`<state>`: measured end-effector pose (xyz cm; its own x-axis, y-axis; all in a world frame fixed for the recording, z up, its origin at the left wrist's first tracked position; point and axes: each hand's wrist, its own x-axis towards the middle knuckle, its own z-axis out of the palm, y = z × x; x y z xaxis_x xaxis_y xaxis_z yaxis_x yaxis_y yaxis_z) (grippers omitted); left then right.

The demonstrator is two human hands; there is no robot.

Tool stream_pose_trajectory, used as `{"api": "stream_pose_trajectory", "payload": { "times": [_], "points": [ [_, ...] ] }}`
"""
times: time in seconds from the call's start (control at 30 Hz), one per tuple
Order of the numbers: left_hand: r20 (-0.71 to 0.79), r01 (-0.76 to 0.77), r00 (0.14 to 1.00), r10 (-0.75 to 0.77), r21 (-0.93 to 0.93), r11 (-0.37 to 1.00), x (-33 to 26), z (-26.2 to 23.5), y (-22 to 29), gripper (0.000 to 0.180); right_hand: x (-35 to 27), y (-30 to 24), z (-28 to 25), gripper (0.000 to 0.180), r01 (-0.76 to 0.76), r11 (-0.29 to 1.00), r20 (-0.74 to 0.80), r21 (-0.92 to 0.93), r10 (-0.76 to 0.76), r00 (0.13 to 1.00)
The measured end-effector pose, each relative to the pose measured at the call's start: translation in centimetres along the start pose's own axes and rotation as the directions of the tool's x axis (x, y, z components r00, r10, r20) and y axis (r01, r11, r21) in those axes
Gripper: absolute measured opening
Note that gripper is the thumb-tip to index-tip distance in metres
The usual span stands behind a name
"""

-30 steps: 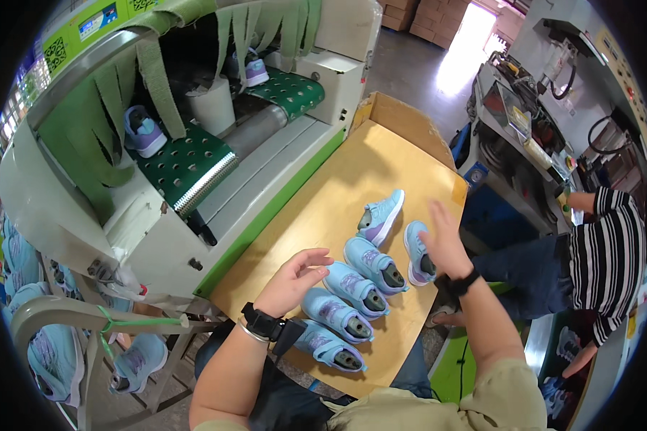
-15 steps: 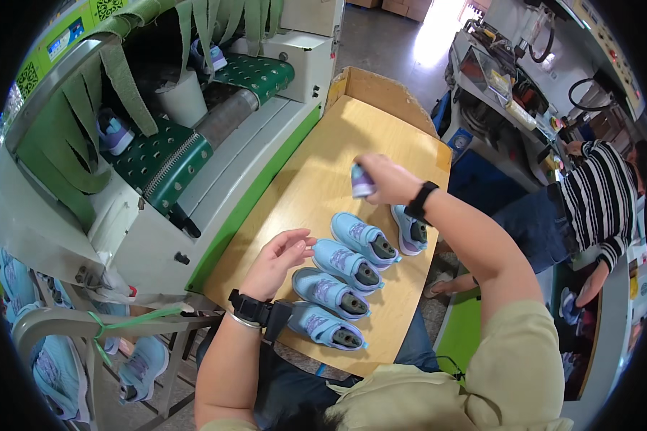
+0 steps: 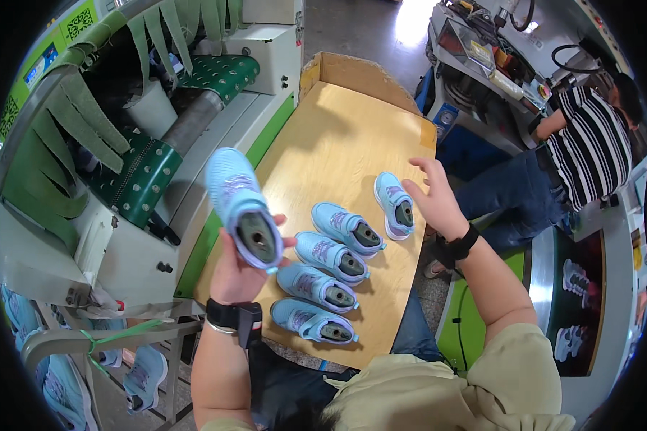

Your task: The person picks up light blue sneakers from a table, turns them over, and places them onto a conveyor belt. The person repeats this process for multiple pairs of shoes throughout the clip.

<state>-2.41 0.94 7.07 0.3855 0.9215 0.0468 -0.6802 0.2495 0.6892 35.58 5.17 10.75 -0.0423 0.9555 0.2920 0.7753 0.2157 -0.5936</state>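
Sneaker, light blue, is gripped in the left hand by the left edge of the wooden table bearing 5 more sneakers; the right hand, apparently empty, spreads wide near them.

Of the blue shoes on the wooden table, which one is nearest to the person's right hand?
The rightmost shoe, just left of the right hand; it points mostly forward, while the other four shoes point more leftward.
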Motion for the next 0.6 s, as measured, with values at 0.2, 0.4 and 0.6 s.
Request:
{"api": "stream_pose_trajectory", "payload": {
  "times": [0.2, 0.4, 0.6],
  "points": [
    [-0.118, -0.065, 0.991, 0.07, 0.046, 0.997, 0.3, -1.1, 2.3, 0.084, -5.4, 7.3, 7.0, 0.084, -0.137, 0.979, 0.098, 0.15, 0.123, 0.988],
    [-0.127, -0.136, 0.983, 0.133, -0.018, 0.991, -0.4, -1.0, 2.8, 0.078, -5.0, 5.2, 7.6, 0.087, -0.224, 0.947, 0.085, 0.232, 0.209, 0.974],
    [0.014, -0.308, 0.951, 0.309, 0.109, 0.945, -0.4, 0.3, 6.0, 0.067, -5.0, 6.0, 7.9, 0.086, -0.212, 0.957, 0.054, 0.199, 0.205, 0.977]
  ]
}}
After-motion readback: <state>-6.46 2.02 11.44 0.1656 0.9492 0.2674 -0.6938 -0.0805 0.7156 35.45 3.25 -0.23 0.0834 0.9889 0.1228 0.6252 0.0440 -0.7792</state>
